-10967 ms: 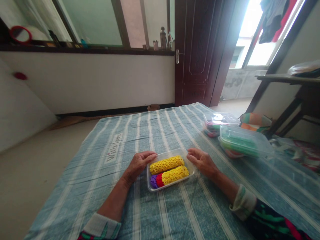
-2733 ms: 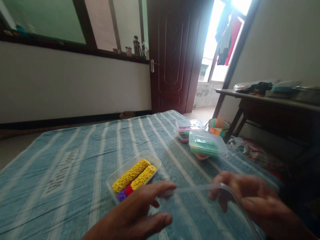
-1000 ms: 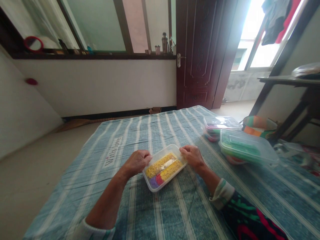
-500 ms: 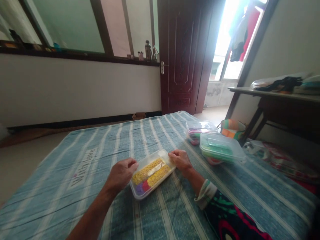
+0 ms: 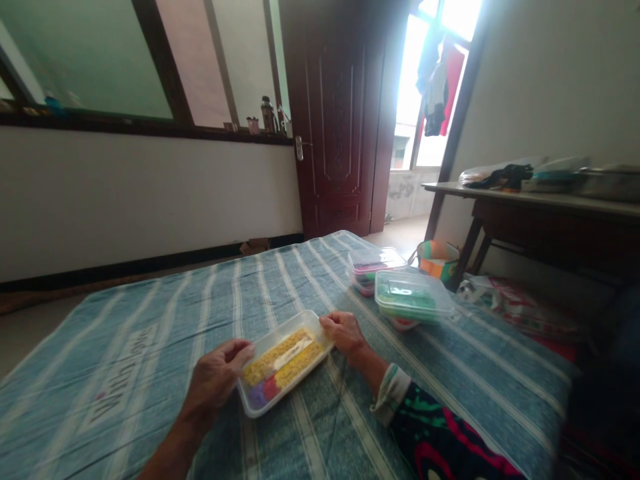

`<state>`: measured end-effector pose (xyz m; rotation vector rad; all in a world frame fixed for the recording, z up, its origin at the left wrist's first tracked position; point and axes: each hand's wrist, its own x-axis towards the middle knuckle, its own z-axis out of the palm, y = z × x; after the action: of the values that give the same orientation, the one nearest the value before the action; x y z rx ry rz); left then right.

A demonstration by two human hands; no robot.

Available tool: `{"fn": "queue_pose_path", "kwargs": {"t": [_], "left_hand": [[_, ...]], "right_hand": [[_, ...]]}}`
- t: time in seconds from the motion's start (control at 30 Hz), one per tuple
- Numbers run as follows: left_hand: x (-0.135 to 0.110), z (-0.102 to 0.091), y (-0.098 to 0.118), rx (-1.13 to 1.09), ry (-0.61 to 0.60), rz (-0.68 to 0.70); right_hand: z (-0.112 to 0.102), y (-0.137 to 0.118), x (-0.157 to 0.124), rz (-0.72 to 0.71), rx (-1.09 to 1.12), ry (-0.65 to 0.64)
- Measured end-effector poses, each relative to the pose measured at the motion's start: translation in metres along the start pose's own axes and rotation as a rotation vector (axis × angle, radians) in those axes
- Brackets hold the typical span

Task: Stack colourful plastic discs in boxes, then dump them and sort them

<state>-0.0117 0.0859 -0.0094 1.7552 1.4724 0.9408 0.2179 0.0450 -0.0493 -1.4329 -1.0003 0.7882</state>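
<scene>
A shallow clear plastic food container [image 5: 311, 323] lies at a slant on the striped bedspread. Through its clear top I see bumpy yellow pieces [image 5: 277, 353], with a red piece [image 5: 271, 387] and a purple piece [image 5: 258, 397] at the near end. At its left edge my left hand [image 5: 213, 373] is closed, thumb and fingers pinching the rim. My right hand [image 5: 345, 332] pinches the far right corner in the same way. The undersides of the fingers are hidden.
Two stacks of lidded boxes stand at the bed's right edge, one with pink and green contents [image 5: 375, 263], one with green [image 5: 413, 293]. Beyond them are an orange-and-green bucket [image 5: 440, 257] and a table [image 5: 500, 193]. The striped bedspread [image 5: 195, 307] spreads around the hands.
My view has swung to the right, so everything sits further left and slightly lower in the picture. Both hands keep their places at the container's edges.
</scene>
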Motion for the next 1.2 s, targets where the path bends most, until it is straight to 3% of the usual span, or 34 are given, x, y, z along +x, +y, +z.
{"fn": "queue_pose_path", "kwargs": {"t": [0.23,0.4,0.57,0.9,1.2], "left_hand": [[0.000,-0.003,-0.005,-0.189,-0.001,-0.113],[0.001,-0.002,-0.006,-0.302,-0.008,-0.197],[0.001,-0.002,-0.007,-0.354,-0.010,-0.211],[0.000,-0.001,-0.016,-0.346,-0.065,-0.175],[0.000,-0.001,-0.016,-0.314,-0.069,-0.143]], "right_hand": [[-0.002,-0.003,-0.004,-0.056,-0.076,0.011],[-0.010,-0.017,-0.016,-0.259,-0.446,0.122],[-0.023,-0.031,-0.031,-0.446,-0.652,0.167],[-0.027,-0.018,-0.041,-0.325,-0.679,0.064],[-0.027,-0.021,-0.045,-0.363,-0.727,0.048]]}}
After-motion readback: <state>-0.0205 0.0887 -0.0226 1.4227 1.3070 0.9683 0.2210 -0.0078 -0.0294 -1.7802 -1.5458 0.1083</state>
